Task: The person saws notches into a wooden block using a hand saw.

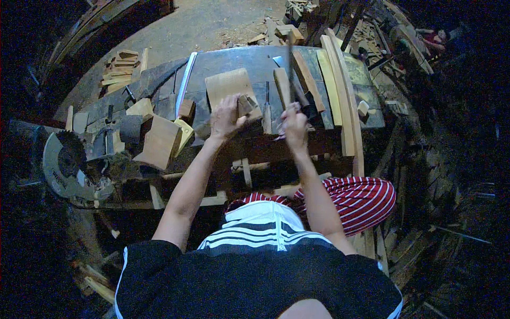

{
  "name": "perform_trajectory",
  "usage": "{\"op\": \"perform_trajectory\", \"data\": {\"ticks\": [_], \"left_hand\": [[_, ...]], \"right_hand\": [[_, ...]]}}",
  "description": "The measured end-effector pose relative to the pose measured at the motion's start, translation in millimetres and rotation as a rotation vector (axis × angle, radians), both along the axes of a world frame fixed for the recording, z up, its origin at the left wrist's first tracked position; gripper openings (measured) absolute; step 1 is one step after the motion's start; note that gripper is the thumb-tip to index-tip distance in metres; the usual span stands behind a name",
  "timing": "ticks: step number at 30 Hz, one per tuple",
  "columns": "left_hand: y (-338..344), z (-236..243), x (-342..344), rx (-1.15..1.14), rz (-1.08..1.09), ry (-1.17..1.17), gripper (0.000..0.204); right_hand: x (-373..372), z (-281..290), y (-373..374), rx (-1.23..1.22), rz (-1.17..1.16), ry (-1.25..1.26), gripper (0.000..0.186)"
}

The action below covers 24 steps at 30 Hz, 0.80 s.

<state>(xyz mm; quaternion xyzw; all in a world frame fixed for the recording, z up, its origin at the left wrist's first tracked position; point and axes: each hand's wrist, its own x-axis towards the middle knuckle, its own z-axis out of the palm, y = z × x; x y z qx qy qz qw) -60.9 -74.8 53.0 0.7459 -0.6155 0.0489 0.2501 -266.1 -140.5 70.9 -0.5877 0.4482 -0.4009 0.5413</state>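
Observation:
My left hand (226, 118) lies on a curved, pale wooden block (227, 85) on the workbench, fingers stretched over its face and thumb apart. A small wood piece (246, 103) sits against the block by those fingers. My right hand (294, 126) is closed around a long hand tool (290, 58); its upper part is smeared by motion, so its exact kind cannot be told. Between my hands lies a chisel (267, 111). A tapered wooden piece (280, 84) rests just left of the blurred tool.
Long planks (340, 98) and a yellow strip (330, 85) lie at the right. To the left are a try square (185, 87), a handsaw (164, 76), a shaped wood block (161, 141) and a circular saw (62, 165). Another person (433, 42) shows at far right.

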Motion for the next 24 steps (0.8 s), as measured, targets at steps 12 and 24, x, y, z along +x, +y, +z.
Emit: {"op": "perform_trajectory", "data": {"ticks": [12, 24], "left_hand": [[23, 27, -23, 0.003, -0.216, 0.580, 0.057], [49, 44, -40, 0.203, -0.193, 0.263, 0.060]], "right_hand": [[-15, 8, -49, -0.799, -0.152, 1.025, 0.047], [14, -27, 20, -0.142, 0.242, 0.270, 0.045]]}}
